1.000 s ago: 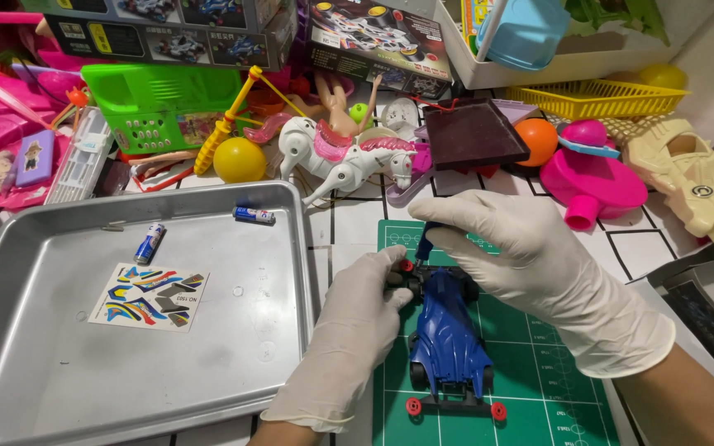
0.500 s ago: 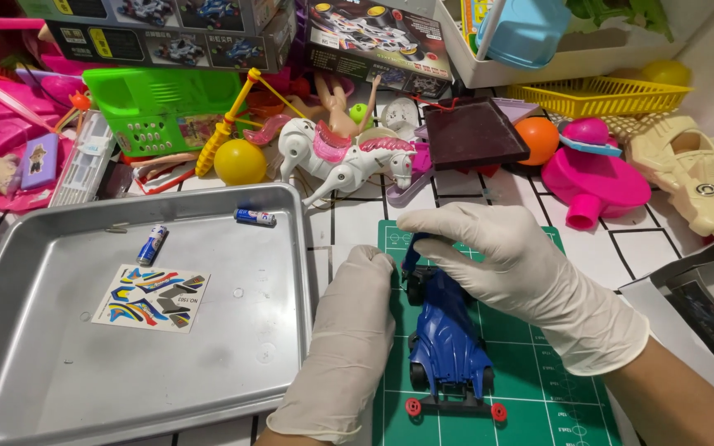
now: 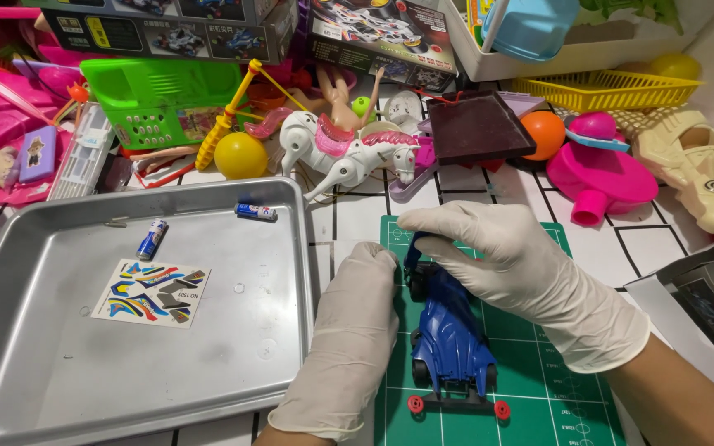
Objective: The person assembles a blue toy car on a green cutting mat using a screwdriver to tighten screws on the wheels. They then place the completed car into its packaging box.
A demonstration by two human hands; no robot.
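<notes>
A blue toy race car [image 3: 449,337] with red bumper rollers lies on a green cutting mat [image 3: 539,396]. Both my hands wear white gloves. My right hand [image 3: 502,256] curls over the car's far end, gripping it. My left hand [image 3: 355,318] rests flat against the car's left side, fingertips near the front wheel. The car's far end is hidden under my right fingers.
A metal tray [image 3: 59,388] on the left holds a sticker sheet [image 3: 152,292] and two small batteries [image 3: 151,239] [image 3: 256,212]. Behind lie a white toy horse [image 3: 349,153], a yellow ball [image 3: 240,155], a green basket [image 3: 159,99], a pink toy [image 3: 605,173] and boxes.
My left hand has flattened and slid up along the car's left side. My right hand has shifted slightly over the car's far end.
</notes>
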